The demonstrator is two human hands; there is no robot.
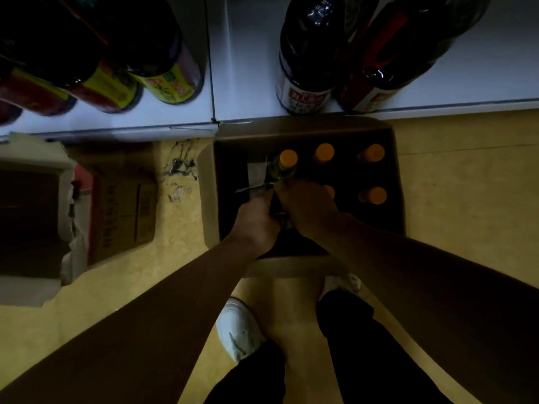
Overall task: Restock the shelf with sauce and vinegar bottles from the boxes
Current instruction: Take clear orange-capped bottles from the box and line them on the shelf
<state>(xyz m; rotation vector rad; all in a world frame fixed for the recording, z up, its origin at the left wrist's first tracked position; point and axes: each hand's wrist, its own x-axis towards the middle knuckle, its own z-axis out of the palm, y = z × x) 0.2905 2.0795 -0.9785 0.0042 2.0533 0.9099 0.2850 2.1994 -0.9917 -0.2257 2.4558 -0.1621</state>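
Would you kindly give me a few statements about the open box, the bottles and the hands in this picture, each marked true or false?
1. The open box sits on the floor just in front of the shelf. True.
2. The bottles in the box have blue caps. False: the caps are orange.
3. Both hands reach into the box, the left hand and the right hand close together. True.
4. The shelf holds no bottles at all. False: dark bottles already stand on it.
5. A second cardboard box lies on the floor to the left of the open one. True.
6. The person is barefoot. False: a white shoe is visible.
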